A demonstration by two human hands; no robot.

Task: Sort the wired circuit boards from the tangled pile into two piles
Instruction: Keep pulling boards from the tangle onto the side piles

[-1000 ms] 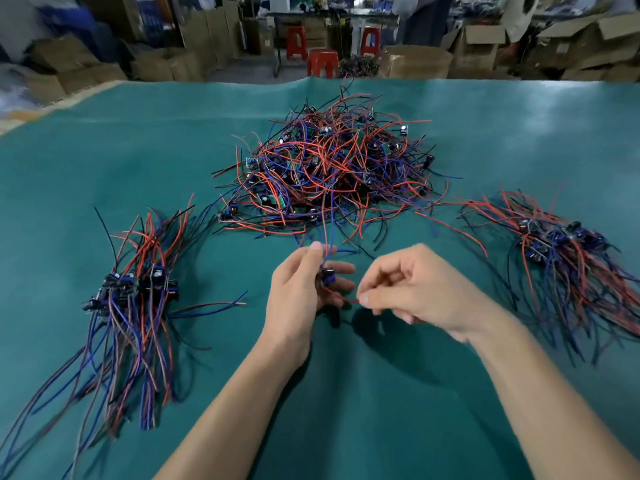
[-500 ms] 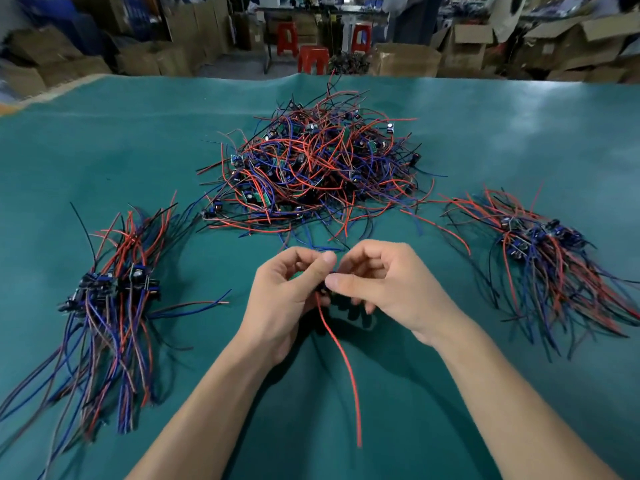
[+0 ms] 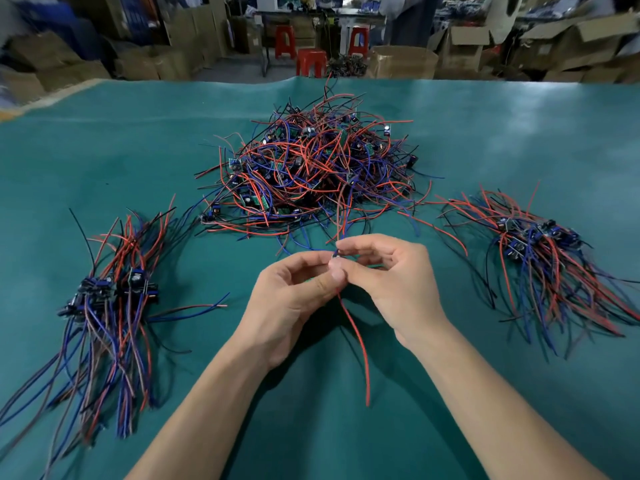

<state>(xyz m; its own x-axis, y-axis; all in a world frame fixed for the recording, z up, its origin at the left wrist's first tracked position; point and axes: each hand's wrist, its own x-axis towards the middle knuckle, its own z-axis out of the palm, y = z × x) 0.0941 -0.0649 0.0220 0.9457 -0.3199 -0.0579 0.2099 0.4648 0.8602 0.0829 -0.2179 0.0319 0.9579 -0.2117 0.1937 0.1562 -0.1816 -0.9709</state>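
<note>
A tangled pile (image 3: 311,174) of small circuit boards with red, blue and black wires lies at the middle of the green table (image 3: 519,140). A sorted bundle (image 3: 114,299) lies at the left, another sorted bundle (image 3: 540,247) at the right. In front of the tangled pile, my left hand (image 3: 287,299) and my right hand (image 3: 391,275) meet and pinch one small wired board (image 3: 336,255) between their fingertips. The board is mostly hidden by my fingers. Its red wire (image 3: 360,348) hangs down toward me, and other wires run up toward the pile.
Cardboard boxes (image 3: 401,62) and red stools (image 3: 310,60) stand on the floor beyond the table's far edge. The green surface shows between the three heaps and in front of my forearms.
My hands came together on the board, which only the left held a second ago. A red wire now hangs free below them. The view has shifted slightly.
</note>
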